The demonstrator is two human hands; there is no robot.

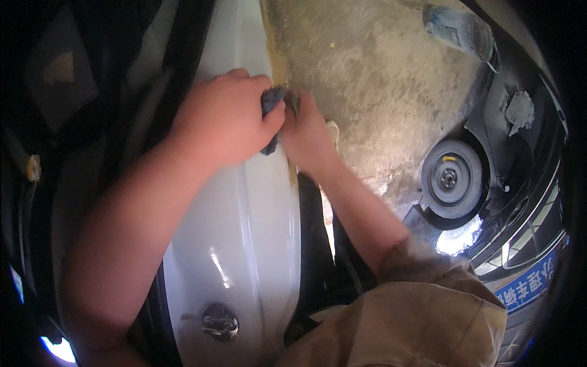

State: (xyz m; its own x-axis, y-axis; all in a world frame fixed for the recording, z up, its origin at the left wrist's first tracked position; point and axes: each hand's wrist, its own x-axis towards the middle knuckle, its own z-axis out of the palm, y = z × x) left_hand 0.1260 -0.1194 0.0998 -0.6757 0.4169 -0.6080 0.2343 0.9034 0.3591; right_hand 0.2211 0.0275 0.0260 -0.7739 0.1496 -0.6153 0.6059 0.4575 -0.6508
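Note:
My left hand (229, 116) is closed around a crumpled dark blue-grey piece (270, 101) that looks like cloth. It rests on the white painted car sill (229, 202), close to the sill's right edge. My right hand (307, 137) is just beside it at that edge, slightly blurred. Its fingers are bent together, with a dark bit showing between them; whether this belongs to the same piece I cannot tell. Along the edge of the white panel runs a brownish, rough strip. A round metal latch fitting (220, 321) sits on the sill nearer to me.
Dark car interior lies left of the sill. On the right is a stained concrete floor (367, 79), with a clear plastic container (458, 32) at the far right. A black car (504, 147) with a wheel (454, 178) stands beyond, near a blue sign (529, 282).

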